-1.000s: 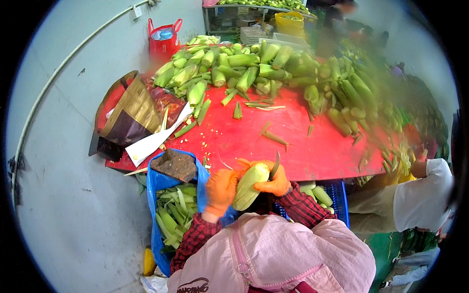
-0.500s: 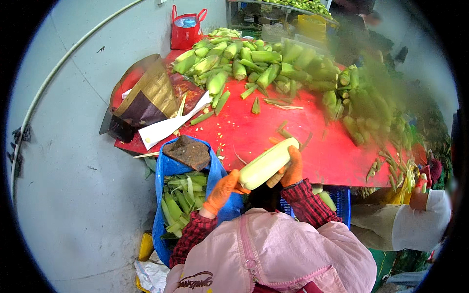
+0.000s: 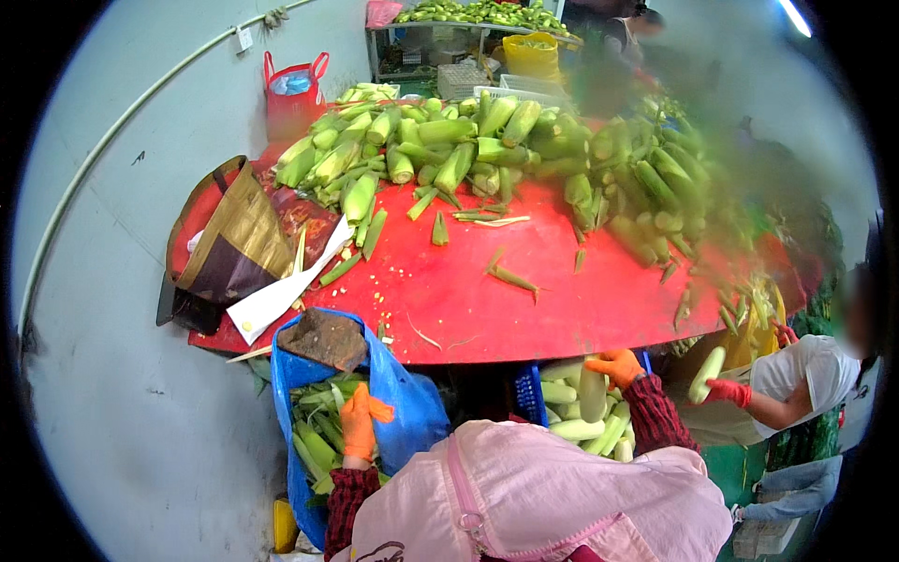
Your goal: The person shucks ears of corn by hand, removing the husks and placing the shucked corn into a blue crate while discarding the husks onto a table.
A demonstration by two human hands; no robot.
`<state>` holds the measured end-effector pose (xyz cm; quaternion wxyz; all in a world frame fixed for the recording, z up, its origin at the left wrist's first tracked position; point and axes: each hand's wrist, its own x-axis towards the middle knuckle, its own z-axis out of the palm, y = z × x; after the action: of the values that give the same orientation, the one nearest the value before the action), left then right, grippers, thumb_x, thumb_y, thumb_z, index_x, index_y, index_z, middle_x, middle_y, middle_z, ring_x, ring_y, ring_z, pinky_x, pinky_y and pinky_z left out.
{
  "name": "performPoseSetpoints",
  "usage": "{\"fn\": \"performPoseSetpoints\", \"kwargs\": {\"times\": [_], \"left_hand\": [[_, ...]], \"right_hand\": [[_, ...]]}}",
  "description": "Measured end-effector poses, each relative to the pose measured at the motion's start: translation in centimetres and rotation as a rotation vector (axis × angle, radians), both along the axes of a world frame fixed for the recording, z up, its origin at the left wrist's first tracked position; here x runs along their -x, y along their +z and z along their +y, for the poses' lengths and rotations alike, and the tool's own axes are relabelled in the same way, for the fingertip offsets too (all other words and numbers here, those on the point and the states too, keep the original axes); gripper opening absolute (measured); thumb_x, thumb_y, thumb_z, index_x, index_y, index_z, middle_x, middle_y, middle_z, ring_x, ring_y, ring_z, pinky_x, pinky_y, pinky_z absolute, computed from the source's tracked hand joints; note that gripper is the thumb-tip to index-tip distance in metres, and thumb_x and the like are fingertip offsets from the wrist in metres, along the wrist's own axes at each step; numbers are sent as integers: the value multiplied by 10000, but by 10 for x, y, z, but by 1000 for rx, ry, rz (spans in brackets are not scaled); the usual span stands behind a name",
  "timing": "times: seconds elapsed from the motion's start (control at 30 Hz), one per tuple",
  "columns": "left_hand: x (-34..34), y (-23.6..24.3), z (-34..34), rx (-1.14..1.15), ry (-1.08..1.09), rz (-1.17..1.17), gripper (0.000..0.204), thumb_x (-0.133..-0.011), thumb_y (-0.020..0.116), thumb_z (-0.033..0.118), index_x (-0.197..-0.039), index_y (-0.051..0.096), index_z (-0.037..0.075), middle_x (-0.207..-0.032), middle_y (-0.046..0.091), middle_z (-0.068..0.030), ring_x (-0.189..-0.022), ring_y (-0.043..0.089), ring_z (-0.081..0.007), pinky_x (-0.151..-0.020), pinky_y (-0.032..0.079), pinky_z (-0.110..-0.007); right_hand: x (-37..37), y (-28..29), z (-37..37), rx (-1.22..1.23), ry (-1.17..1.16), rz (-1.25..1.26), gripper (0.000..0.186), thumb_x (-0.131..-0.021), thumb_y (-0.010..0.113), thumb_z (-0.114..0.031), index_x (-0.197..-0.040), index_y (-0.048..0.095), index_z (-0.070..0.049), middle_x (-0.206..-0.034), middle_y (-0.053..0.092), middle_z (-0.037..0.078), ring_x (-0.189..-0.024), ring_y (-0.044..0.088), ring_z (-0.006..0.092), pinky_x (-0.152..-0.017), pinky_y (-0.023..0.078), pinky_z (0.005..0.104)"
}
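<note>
My right hand (image 3: 615, 368), in an orange glove, grips a pale peeled ear of corn (image 3: 592, 393) by its upper end. The ear stands nearly upright over a blue plastic basket (image 3: 530, 397), where several peeled ears (image 3: 575, 429) lie. Over a blue bag (image 3: 405, 393) is my left hand (image 3: 359, 423), also orange-gloved, its thumb stretched away from the fingers and no ear in it. Green husks (image 3: 318, 445) fill the bag just below that hand. A brown, flat, rough piece (image 3: 324, 339) rests on the bag's far rim.
Unpeeled corn (image 3: 454, 140) is heaped along the far side of the red table (image 3: 421, 281). A gold-brown bag (image 3: 239, 239) and white strip (image 3: 290, 290) lie at the left. On the right, a co-worker's red-gloved hand (image 3: 730, 391) holds a peeled ear.
My hands have parted: the right carried the ear from over the table edge to the basket, while the left let go and moved over the blue bag. The view has shifted too.
</note>
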<state>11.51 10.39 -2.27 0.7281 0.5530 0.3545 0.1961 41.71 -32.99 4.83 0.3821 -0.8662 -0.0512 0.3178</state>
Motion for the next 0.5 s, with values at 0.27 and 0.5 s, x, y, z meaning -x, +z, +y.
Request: {"fn": "performPoseSetpoints", "kwargs": {"times": [0.27,0.5], "left_hand": [[-47,-13,-6,-44,32,-2,517,-1043,480,343,-758,658,-50,-744,713,-175,-591,665,-224,-633,551,-321],[-42,21,-16,-168,161,169,395,-1026,485,242,-867,683,-61,-827,731,-183,-708,687,-222,-698,555,-325]], "right_hand": [[-88,-3,114,-415,-5,-20,395,-959,591,-334,-1226,682,-58,-796,717,67,-469,491,78,-407,381,241],[-209,-21,346,-610,59,31,502,-935,640,-367,-1287,623,-11,-942,718,94,-484,516,87,-408,424,244]]}}
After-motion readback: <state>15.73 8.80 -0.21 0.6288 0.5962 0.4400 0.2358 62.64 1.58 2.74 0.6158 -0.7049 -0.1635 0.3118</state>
